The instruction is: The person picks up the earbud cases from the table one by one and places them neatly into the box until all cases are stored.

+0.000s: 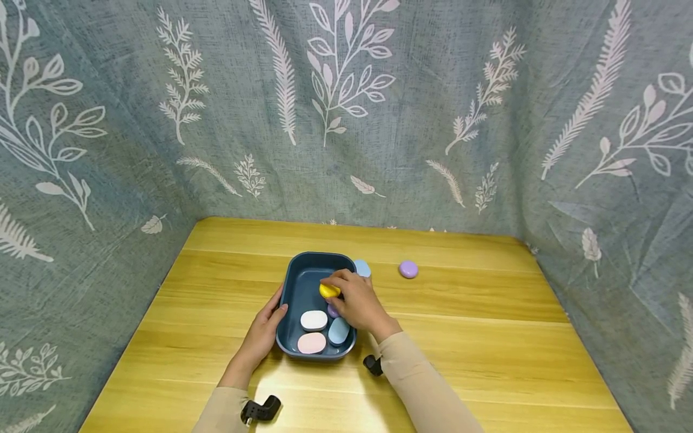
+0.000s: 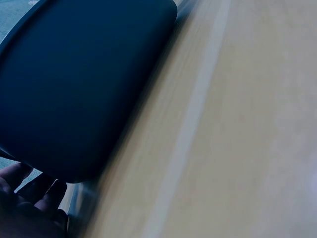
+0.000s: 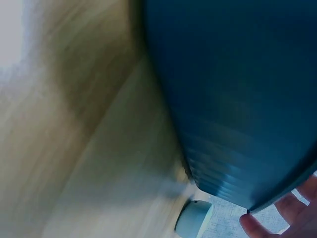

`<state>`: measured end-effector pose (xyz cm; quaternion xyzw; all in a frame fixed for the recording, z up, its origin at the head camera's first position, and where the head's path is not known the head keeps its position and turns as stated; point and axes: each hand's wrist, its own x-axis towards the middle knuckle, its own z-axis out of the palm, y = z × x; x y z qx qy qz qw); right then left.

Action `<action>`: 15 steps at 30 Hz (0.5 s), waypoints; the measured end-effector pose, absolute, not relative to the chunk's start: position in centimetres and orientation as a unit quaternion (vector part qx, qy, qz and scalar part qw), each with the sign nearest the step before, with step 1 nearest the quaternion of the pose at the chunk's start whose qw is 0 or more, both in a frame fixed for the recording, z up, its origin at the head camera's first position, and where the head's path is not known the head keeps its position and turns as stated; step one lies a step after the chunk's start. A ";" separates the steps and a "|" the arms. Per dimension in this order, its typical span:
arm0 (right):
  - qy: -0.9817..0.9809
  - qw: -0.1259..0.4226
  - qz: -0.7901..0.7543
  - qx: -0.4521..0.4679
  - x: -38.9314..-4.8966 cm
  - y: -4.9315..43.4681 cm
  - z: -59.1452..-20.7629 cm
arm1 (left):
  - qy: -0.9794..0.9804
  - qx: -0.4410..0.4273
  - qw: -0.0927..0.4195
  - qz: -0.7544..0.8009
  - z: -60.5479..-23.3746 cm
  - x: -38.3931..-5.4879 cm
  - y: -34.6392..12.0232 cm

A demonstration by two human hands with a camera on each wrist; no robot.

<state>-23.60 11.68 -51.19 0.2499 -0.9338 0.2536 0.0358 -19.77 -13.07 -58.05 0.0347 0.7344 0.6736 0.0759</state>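
Pinching a yellow piece (image 1: 329,291) in its grip, a right hand (image 1: 357,300) reaches over a dark blue box (image 1: 303,288) below the center of the frame. The left hand (image 1: 262,332) holds the box's left wall. A white piece (image 1: 314,320), pink piece (image 1: 311,343), light blue piece (image 1: 338,332) and partly hidden purple piece (image 1: 332,311) lie inside. Right of the box, another light blue piece (image 1: 362,267) and a second purple piece (image 1: 408,269) rest on the wooden tabletop (image 1: 476,319).

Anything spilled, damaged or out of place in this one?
Nothing looks spilled or damaged. The only mild oddity: a purple piece and a light blue piece sit on the table, right of the dark blue tray, while other pieces lie inside it.
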 end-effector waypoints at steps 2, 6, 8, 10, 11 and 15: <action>-0.935 0.028 0.252 0.247 -23.6 11.6 -51.4 | 0.735 0.032 0.077 0.673 -58.0 -19.7 -13.1; -0.937 0.018 0.252 0.242 -23.8 11.4 -51.9 | 0.732 0.029 0.079 0.676 -58.0 -19.6 -13.1; -0.937 0.013 0.254 0.240 -23.8 11.2 -52.0 | 0.732 0.031 0.080 0.676 -58.0 -19.6 -13.1; -0.937 0.012 0.254 0.239 -23.8 11.1 -52.0 | 0.731 0.032 0.082 0.676 -57.9 -19.6 -13.1; -0.937 0.011 0.255 0.239 -23.8 11.0 -52.1 | 0.731 0.033 0.083 0.676 -57.9 -19.6 -13.2; -0.937 0.011 0.254 0.240 -23.8 10.7 -52.2 | 0.729 0.034 0.084 0.678 -57.9 -19.6 -13.2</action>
